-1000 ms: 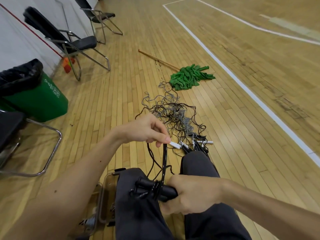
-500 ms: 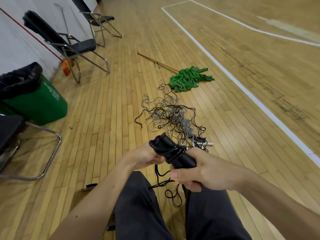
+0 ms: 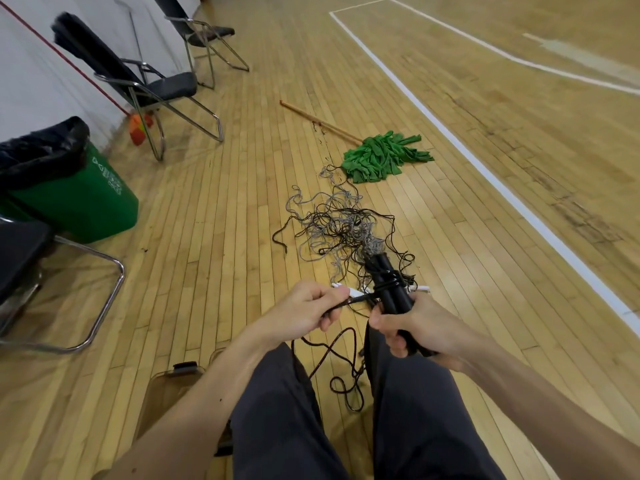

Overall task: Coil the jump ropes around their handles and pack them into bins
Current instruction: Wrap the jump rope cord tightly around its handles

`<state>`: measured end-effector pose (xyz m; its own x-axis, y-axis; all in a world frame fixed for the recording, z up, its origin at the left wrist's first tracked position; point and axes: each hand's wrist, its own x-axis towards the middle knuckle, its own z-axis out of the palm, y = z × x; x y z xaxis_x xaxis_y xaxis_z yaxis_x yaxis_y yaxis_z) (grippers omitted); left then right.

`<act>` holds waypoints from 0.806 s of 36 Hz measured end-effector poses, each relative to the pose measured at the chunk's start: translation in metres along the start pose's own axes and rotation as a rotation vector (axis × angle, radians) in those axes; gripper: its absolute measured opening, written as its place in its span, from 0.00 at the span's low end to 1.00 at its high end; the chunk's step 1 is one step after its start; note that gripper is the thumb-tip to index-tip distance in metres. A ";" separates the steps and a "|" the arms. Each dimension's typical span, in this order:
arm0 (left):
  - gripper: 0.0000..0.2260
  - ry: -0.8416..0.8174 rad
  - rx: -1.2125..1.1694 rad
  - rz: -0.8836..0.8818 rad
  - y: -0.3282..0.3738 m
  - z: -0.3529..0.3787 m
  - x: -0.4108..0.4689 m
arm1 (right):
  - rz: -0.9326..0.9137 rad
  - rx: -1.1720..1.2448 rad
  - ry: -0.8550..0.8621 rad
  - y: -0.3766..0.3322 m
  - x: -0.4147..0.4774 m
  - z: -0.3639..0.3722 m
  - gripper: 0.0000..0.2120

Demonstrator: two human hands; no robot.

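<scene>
Right hand (image 3: 412, 327) grips black handles (image 3: 391, 289), rope turns wound round them. Left hand (image 3: 304, 311) pinches the rope (image 3: 360, 298) taut beside them. Tangled ropes (image 3: 343, 230) on floor (image 3: 214, 237) ahead

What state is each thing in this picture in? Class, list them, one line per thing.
Handles, held together by right hand, a few rope turns wound on.
Rope, pinched by left hand, pulled taut.
Rope pile, tangled on floor.
Mop, lying flat.
Trash can, lined, open.

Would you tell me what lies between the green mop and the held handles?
In the head view, a tangle of black and grey jump ropes lies on the floor.
</scene>
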<state>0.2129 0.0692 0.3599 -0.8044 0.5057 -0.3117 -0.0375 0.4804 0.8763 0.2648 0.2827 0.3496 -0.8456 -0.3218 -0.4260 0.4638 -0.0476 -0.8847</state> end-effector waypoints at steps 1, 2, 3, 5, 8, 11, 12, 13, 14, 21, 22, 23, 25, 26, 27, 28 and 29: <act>0.21 0.007 0.017 0.010 0.000 0.001 0.000 | -0.005 0.005 0.014 0.002 0.001 0.000 0.06; 0.21 0.013 0.027 0.019 0.001 0.003 -0.001 | -0.012 0.010 0.029 0.002 0.003 0.001 0.05; 0.22 0.014 0.032 0.032 0.001 0.005 -0.001 | -0.022 0.014 0.047 0.002 0.004 0.000 0.05; 0.23 0.016 0.049 0.069 0.000 0.010 -0.001 | -0.037 0.017 0.086 0.002 0.006 0.000 0.05; 0.25 0.024 0.228 0.111 -0.003 0.016 -0.003 | -0.034 0.038 0.145 0.003 0.010 -0.004 0.07; 0.21 0.057 0.559 0.092 -0.008 0.020 -0.006 | -0.037 0.027 0.175 0.004 0.010 -0.009 0.09; 0.20 0.067 0.635 0.083 -0.009 0.020 -0.006 | -0.036 0.009 0.186 0.004 0.010 -0.011 0.09; 0.19 0.074 0.691 0.068 -0.010 0.019 -0.007 | -0.031 -0.014 0.202 0.005 0.011 -0.013 0.09; 0.20 0.078 0.745 0.051 -0.010 0.019 -0.008 | -0.025 -0.040 0.223 0.006 0.012 -0.016 0.09; 0.18 0.108 1.048 0.120 0.008 0.020 -0.018 | 0.034 -0.183 0.344 0.024 0.028 -0.035 0.05; 0.18 0.110 1.089 0.133 0.013 0.019 -0.020 | 0.045 -0.185 0.341 0.027 0.031 -0.034 0.05; 0.18 0.110 1.123 0.147 0.017 0.019 -0.020 | 0.056 -0.181 0.346 0.029 0.033 -0.035 0.06; 0.19 0.103 1.169 0.163 0.025 0.019 -0.021 | 0.071 -0.178 0.358 0.030 0.038 -0.034 0.07; 0.19 0.090 1.183 0.163 0.028 0.019 -0.021 | 0.079 -0.179 0.358 0.030 0.039 -0.033 0.07; 0.19 0.078 1.198 0.167 0.032 0.019 -0.022 | 0.087 -0.183 0.357 0.030 0.041 -0.032 0.06; 0.20 0.064 1.215 0.171 0.035 0.020 -0.022 | 0.092 -0.193 0.359 0.030 0.041 -0.031 0.05; 0.20 0.060 1.230 0.173 0.039 0.020 -0.022 | 0.093 -0.212 0.356 0.031 0.042 -0.029 0.05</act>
<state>0.2412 0.0911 0.3940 -0.7706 0.6113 -0.1805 0.6257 0.7794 -0.0319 0.2360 0.2955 0.2991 -0.8582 0.0332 -0.5122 0.5097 0.1735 -0.8427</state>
